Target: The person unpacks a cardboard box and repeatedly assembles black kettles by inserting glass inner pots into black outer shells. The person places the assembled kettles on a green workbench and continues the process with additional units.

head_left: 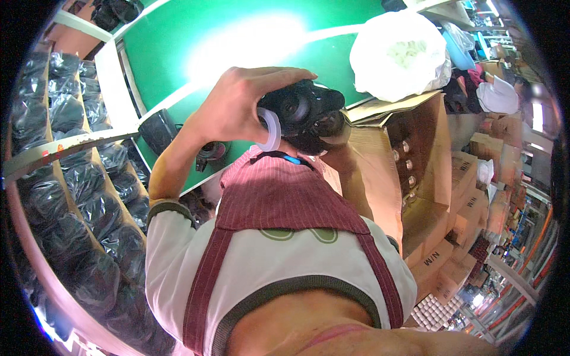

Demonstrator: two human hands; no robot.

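Note:
My left hand (237, 101) is closed around a glossy black plastic housing (297, 110) with round openings, held up in front of my chest. Its fingers reach over the top of the part. A translucent white ring (271, 132) shows at the housing's left side, by my left palm; whether it is fixed to the part I cannot tell. My right forearm (350, 178) comes up to the housing from the right, but the right hand is hidden behind it. On the bench, left of the housing, lie a small black part (212, 153) and a larger black piece (157, 130).
The green bench top (160, 53) has white frame bars. At its right stands a white plastic bag (404, 53) of pale pieces beside an open cardboard box (380, 166). Racks of bagged black items (65, 178) fill the left; stacked cartons (466, 178) stand right.

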